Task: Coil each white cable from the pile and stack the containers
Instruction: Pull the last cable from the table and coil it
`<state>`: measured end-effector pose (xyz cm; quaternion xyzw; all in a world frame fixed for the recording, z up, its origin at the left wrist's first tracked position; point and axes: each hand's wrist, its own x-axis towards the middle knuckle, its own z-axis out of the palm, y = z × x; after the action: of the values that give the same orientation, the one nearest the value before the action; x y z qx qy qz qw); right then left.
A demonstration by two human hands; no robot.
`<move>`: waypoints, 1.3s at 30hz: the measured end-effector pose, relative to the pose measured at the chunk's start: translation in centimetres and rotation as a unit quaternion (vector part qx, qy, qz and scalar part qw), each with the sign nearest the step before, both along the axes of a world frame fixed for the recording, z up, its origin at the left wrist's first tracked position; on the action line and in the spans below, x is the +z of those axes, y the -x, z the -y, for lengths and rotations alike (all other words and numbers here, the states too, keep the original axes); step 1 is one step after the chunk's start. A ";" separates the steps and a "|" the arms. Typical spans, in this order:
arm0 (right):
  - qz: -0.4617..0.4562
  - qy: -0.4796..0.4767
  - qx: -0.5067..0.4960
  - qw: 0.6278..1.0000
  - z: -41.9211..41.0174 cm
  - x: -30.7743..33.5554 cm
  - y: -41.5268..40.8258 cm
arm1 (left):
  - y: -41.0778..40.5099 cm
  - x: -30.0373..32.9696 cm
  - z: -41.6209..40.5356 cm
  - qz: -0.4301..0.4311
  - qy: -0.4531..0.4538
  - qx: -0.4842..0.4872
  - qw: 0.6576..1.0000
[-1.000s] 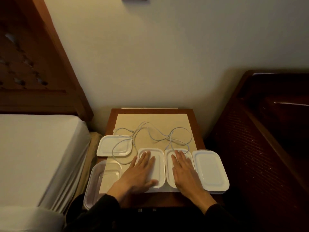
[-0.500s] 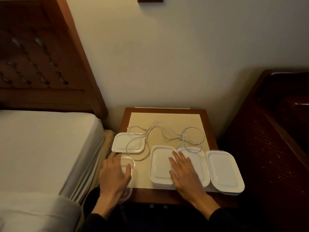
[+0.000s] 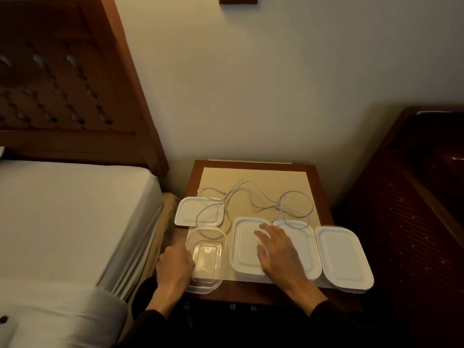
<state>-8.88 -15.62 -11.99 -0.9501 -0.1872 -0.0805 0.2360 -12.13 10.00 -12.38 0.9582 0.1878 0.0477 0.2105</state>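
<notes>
White cables (image 3: pixel 253 199) lie loosely tangled across the back of the bedside table (image 3: pixel 324 194). A clear container (image 3: pixel 206 257) sits at the table's front left corner; my left hand (image 3: pixel 175 264) grips its left side. Behind it lies a white lid (image 3: pixel 198 214) with a cable loop over it. My right hand (image 3: pixel 277 252) rests flat with spread fingers on a white lid (image 3: pixel 244 247). Right of that are two more white-lidded containers, one in the middle (image 3: pixel 305 247) and one at the far right (image 3: pixel 342 257).
A bed with white sheets (image 3: pixel 70 217) and a wooden headboard (image 3: pixel 62 79) stands to the left. Dark wooden furniture (image 3: pixel 414 209) stands to the right. The wall is right behind the table.
My left hand left the middle lid and went to the clear container at the front left, now gripping its side. The right hand shifted slightly left. The view moved rightward.
</notes>
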 end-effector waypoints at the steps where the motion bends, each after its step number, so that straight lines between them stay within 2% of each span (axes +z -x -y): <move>1: 0.048 -0.022 -0.029 0.998 0.5 0.5 -0.7 | -0.3 0.1 0.1 -0.004 0.001 0.001 1.000; 4: 0.093 -0.002 -0.132 0.987 1.8 2.4 -2.8 | -0.8 0.3 0.3 -0.010 0.002 0.000 1.000; 8: -0.007 0.128 -0.250 0.960 3.5 3.2 -5.2 | -0.8 0.9 0.5 -0.021 0.002 -0.001 1.000; 11: -0.074 0.203 -0.266 0.939 4.6 4.0 -6.2 | -1.1 2.9 1.8 0.051 -0.020 -0.018 0.998; 14: -0.082 0.170 -0.274 0.943 5.6 5.6 -7.7 | -3.1 6.2 4.7 0.115 0.056 -0.059 0.990; 19: -0.095 -0.035 -0.147 0.984 6.4 10.6 -11.6 | -8.4 11.2 11.1 0.167 0.219 -0.204 0.939; 23: -0.038 -0.031 -0.070 0.996 5.5 16.5 -13.7 | -11.9 15.1 15.2 0.153 0.321 -0.303 0.884; 27: -0.042 -0.069 -0.010 0.997 6.2 20.8 -14.6 | -14.4 18.1 15.8 0.176 0.324 -0.281 0.886; 29: -0.054 -0.099 0.027 0.993 6.7 22.5 -14.6 | -14.8 19.0 15.4 0.207 0.360 -0.253 0.874; 32: 0.029 -0.077 0.053 0.995 7.1 25.0 -15.0 | -14.5 18.5 14.6 0.220 0.436 -0.209 0.848; 34: 0.084 -0.066 0.064 0.992 7.3 26.9 -14.7 | -14.2 17.7 14.5 0.198 0.435 -0.222 0.850; 35: 0.079 -0.082 0.080 0.990 7.4 27.8 -14.3 | -14.0 17.6 14.7 0.189 0.434 -0.237 0.848; 37: 0.045 -0.116 0.109 0.986 7.4 29.2 -13.5 | -14.1 18.3 15.3 0.177 0.473 -0.270 0.820; 39: 0.033 -0.145 0.103 0.983 7.5 30.1 -12.9 | -14.3 19.7 15.7 0.155 0.546 -0.312 0.762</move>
<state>4.01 -23.12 18.11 -0.8782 -0.2779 -0.1133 0.3724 2.22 -5.72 7.35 0.6666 -0.1622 0.0169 0.7274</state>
